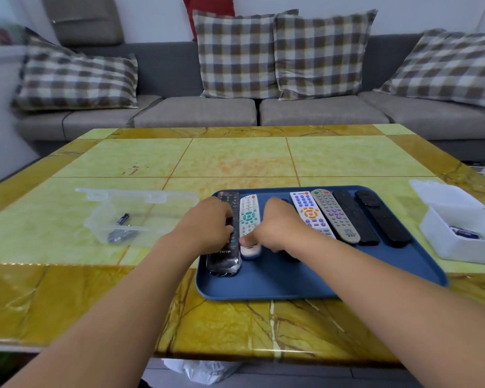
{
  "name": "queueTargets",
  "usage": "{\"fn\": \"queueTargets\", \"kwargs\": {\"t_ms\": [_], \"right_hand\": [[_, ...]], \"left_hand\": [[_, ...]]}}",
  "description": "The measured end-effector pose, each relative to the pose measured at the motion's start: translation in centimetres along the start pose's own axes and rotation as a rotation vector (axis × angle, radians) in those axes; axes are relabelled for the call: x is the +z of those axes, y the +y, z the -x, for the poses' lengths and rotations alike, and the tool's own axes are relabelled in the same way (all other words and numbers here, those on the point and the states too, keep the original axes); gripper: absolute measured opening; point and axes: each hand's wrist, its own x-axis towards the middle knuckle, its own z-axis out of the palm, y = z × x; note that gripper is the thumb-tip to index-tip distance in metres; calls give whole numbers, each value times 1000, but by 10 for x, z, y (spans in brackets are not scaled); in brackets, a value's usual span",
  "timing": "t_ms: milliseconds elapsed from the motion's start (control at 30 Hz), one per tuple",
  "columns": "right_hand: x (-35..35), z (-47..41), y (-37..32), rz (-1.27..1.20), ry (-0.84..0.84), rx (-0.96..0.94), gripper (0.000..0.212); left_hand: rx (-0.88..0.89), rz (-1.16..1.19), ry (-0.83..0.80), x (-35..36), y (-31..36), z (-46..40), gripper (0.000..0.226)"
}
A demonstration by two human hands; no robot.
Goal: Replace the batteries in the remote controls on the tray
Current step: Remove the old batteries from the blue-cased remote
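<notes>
A blue tray (291,278) sat on the yellow and green table (235,158). Remotes lay on it side by side, pointing away from the person.

The left hand (207,225) was over the black remote (226,256) at the left end of the row. Its fingers curled down onto the middle of that remote and seemed to hold it. The near end of the black remote stuck out below the hand.

Just beside it lay a white remote (249,217) with green buttons. The right hand (277,225) was on the other side of this one. Its thumb pressed on the near end of the white remote, and its fingers curled around the far side, so it gripped it. A dark remote (290,254) lay mostly hidden under the right hand.

Further right were a white remote with orange buttons (311,214), a grey remote (335,215) and two more black remotes (375,219), away from both hands.

A clear box (123,217) with a battery (122,219) stood well to the left of the tray. A white box (459,233) stood to the right.
</notes>
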Motion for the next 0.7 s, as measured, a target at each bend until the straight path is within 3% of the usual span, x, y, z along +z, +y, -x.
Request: {"fn": "queueTargets", "kwargs": {"t_ms": [200,300,367,400,433,467,500,533,567,633,700], "right_hand": [[-3,0,6,-302,-113,111,31],[-23,7,9,-511,-101,52,16],[-39,11,14,-544,-13,-128,19],[-46,13,18,-510,73,-251,22],[-50,15,23,-436,179,-374,24],[-54,18,28,-333,283,-491,25],[-57,19,35,-217,368,-593,26],[-58,19,41,-109,433,-677,28],[-58,19,46,-20,496,-744,29],[-62,20,52,96,628,-822,30],[-73,22,60,177,627,-860,37]], "left_hand": [[-7,3,-27,1,0,1,19],[-40,34,38,-2,0,-1,19],[-159,282,180,-11,8,2,31],[-271,586,186,-18,15,5,39],[-394,995,71,-26,22,8,48],[-450,1427,-164,-34,30,12,59],[-433,1731,-400,-40,38,16,68],[-368,1872,-554,-43,46,21,67],[-314,1907,-612,-44,55,24,57],[-260,1778,-560,-42,70,26,33],[-194,1638,-537,-39,78,26,27]]}}
